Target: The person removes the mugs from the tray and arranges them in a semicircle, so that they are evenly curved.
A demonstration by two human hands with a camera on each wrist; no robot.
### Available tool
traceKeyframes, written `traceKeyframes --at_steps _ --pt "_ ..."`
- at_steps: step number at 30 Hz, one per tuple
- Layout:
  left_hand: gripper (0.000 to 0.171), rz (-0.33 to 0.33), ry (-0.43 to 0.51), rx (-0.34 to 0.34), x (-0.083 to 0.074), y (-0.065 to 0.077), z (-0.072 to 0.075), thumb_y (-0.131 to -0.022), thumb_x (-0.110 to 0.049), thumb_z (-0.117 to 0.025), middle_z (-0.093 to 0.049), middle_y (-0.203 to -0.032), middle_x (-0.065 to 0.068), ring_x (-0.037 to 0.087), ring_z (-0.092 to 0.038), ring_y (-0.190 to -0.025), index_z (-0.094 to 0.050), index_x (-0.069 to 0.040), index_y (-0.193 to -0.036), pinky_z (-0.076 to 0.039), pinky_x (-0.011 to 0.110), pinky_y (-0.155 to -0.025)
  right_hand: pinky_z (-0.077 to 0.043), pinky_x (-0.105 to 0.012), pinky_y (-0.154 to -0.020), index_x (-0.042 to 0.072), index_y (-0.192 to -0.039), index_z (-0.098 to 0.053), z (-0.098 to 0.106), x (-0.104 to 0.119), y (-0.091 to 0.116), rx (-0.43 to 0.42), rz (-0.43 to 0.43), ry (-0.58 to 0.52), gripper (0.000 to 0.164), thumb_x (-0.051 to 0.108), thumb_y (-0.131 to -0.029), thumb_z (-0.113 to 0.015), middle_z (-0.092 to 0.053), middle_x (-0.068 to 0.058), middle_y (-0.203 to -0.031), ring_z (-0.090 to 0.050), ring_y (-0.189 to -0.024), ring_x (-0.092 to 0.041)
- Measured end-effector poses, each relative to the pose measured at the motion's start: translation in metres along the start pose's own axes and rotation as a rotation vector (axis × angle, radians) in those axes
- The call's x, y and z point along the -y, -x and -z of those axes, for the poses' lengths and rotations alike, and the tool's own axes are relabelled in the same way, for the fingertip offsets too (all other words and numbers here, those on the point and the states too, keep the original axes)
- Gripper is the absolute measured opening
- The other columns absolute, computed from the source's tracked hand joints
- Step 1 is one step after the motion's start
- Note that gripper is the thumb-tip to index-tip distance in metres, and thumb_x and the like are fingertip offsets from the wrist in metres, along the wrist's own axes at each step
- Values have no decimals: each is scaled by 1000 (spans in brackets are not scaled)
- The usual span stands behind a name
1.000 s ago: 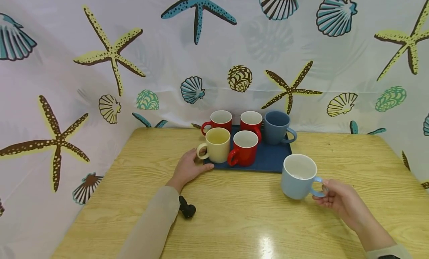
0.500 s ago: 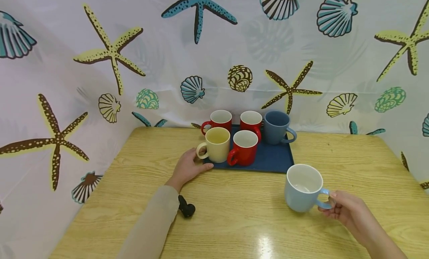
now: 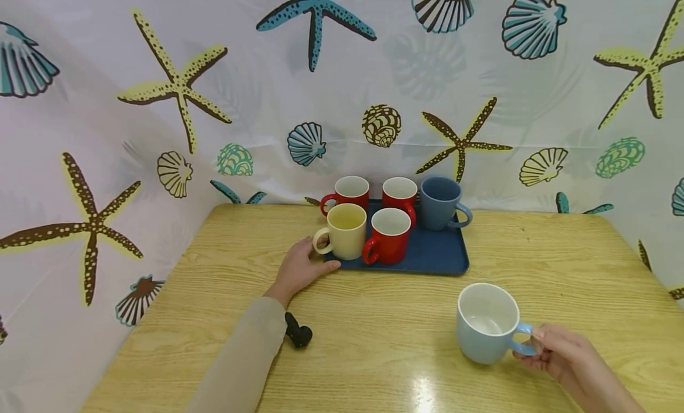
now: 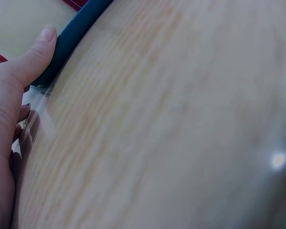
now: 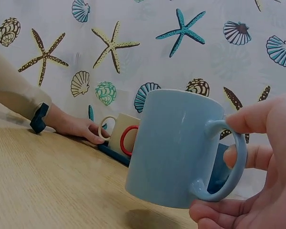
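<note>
My right hand (image 3: 572, 362) pinches the handle of a light blue mug (image 3: 483, 336) with a white inside. In the right wrist view the mug (image 5: 176, 148) is a little tilted and raised, its shadow on the wood below. My left hand (image 3: 299, 270) grips the front left corner of a dark blue tray (image 3: 435, 250), thumb along its front edge. The other fingers are partly hidden behind the handle of a pale yellow mug (image 3: 344, 238). Beside that mug on the tray stands a red mug (image 3: 390, 247) with a white inside.
Two more red mugs, one at the back left (image 3: 359, 200) and one at the back middle (image 3: 395, 204), stand on the tray with a blue mug (image 3: 438, 214). A sheet (image 3: 342, 134) printed with starfish and shells hangs behind the wooden table (image 3: 369, 330).
My right hand has drawn the light blue mug toward me and slightly right, away from the tray. The left hand stays at the tray's corner.
</note>
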State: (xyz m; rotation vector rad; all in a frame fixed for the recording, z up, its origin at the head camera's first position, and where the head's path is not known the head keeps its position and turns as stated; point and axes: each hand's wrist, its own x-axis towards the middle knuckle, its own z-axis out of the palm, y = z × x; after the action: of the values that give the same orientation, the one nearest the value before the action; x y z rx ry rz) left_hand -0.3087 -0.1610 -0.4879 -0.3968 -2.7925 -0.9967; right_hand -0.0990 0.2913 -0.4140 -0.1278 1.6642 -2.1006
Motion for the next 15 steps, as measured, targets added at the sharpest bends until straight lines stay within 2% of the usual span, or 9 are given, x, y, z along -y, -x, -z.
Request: traceKeyframes --at_steps 4,7,10,15 --pt "73 2 1 1 0 0 -1 -60 -66 -58 -45 -121 -3 20 -37 -113 -47 -26 -121 -27 41 -94 -40 -41 -83 9 -72 -49 3 -5 7 -31 -71 -10 30 22 -94 -32 -50 -2 -87 -52 -87 -16" --pt "73 -3 -1 -6 0 1 -1 -60 -67 -57 -46 -120 -4 19 -38 -113 -47 -27 -120 -27 40 -93 -40 -41 -82 9 -73 -48 6 -10 13 -20 -95 -36 31 23 -94 -30 -49 -3 -89 -52 -87 -20" --pt "73 -8 -2 -12 0 1 -1 -60 -67 -57 -47 -119 -4 20 -38 -112 -48 -26 -120 -28 41 -93 -39 -41 -81 8 -75 -49 9 -18 17 51 -81 -85 35 21 -96 -24 -52 -6 -93 -53 -88 -24" --pt "72 -4 0 -10 0 1 -1 -60 -66 -58 -47 -119 -3 20 -38 -112 -48 -26 -120 -28 41 -93 -37 -39 -85 5 -82 -53 15 -30 22 223 -29 -256 42 12 -96 -13 -54 -7 -96 -51 -93 -24"
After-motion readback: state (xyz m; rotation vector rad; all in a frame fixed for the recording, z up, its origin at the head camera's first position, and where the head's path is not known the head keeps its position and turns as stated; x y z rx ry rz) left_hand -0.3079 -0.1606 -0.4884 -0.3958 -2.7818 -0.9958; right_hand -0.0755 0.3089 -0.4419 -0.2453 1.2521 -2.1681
